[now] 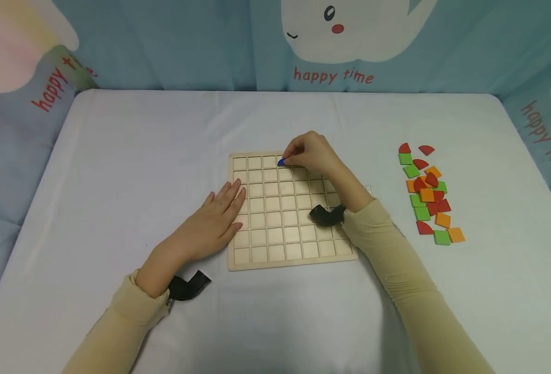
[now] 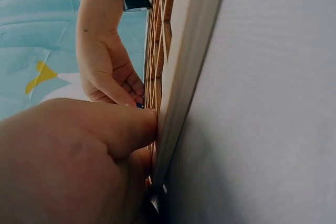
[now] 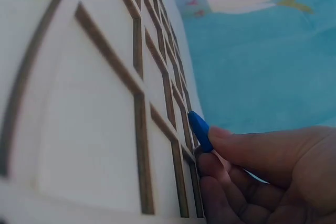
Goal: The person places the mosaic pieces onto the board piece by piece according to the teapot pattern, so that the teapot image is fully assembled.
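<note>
A square wooden grid board [image 1: 271, 221] lies in the middle of the white table. Over its far row, my right hand [image 1: 312, 154] pinches a small blue piece [image 1: 281, 162] between thumb and fingers. The right wrist view shows this blue piece [image 3: 200, 131] tilted, close over the grid cells, with part of it covered by the fingers. My left hand [image 1: 212, 221] rests with straight, spread fingers on the board's left edge. In the left wrist view, the left thumb [image 2: 134, 132] lies against the board's raised rim [image 2: 181, 72].
To the right of the board lies a loose cluster of flat pieces: green squares [image 1: 422, 213], orange squares [image 1: 443, 219] and red quarter-circles [image 1: 423, 227], some overlapping. Black wrist-worn devices [image 1: 188, 285] sit at both cuffs. A printed curtain [image 1: 186, 47] stands behind the table.
</note>
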Available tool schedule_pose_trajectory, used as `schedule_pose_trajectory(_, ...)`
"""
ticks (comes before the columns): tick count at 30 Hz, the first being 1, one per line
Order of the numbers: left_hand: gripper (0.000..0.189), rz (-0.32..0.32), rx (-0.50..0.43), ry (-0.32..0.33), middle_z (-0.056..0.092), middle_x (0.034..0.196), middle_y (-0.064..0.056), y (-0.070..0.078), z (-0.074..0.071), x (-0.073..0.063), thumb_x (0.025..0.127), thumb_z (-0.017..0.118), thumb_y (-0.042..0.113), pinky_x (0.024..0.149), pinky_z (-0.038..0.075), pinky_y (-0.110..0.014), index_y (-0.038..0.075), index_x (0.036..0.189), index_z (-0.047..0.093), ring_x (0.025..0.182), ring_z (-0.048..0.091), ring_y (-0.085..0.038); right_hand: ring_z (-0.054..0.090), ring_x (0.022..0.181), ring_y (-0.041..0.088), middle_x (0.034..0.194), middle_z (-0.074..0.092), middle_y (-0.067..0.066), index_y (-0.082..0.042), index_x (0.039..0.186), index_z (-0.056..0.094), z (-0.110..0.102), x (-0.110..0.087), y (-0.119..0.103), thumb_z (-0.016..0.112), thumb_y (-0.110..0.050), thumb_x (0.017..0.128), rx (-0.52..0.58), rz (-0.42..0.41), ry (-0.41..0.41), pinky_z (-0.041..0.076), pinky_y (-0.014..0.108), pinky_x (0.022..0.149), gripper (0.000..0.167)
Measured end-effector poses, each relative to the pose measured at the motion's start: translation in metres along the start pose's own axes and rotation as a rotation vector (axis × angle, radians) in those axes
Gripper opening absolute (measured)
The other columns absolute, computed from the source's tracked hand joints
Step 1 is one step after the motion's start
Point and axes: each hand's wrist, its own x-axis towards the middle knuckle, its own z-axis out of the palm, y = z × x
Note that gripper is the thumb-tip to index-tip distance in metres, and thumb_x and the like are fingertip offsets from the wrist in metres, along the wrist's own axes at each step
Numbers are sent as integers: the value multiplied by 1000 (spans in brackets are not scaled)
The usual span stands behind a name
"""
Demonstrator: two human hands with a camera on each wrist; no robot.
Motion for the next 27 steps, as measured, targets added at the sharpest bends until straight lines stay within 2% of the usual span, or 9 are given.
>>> schedule_pose_trajectory(7,62,6,6,11,-1,156,-19,-2,1,-1,102,39,23,111,9,-56,-3,150,9,143,-2,-33,59,85,21,87,71,8,-3,86,73,2,1,-1,71,-11,85,-22,-15,7,45,33,79,8)
schedule_pose_trajectory(11,63,10,8,-4,-4,156,-18,-4,1,1,102,39,25,111,8,-56,-2,150,7,143,-5,-32,59,87,20,87,71,7,-4,86,73,0,1,-2,71,-12,86,-45,-4,1,44,33,80,8)
schedule_pose_trajectory(16,64,9,28,5,-4,156,-18,-8,-4,4,102,38,25,111,8,-56,-2,150,6,143,-5,-31,59,87,20,85,72,6,-4,85,75,-3,5,-6,72,-12,85,-63,-19,28,44,31,78,8)
schedule_pose_trajectory(20,64,6,23,7,-3,156,-19,-8,-5,4,102,40,24,111,8,-56,-2,150,7,143,-4,-32,59,84,19,84,72,5,-5,85,75,-3,6,-6,72,-14,84,-59,-13,37,44,30,75,9)
schedule_pose_trajectory(27,64,-7,2,-13,-3,156,-18,-2,-1,-2,102,40,24,111,8,-55,-2,150,7,143,-3,-32,59,85,20,88,70,7,-4,89,74,0,-1,-2,73,-14,83,-1,12,32,44,33,78,12)
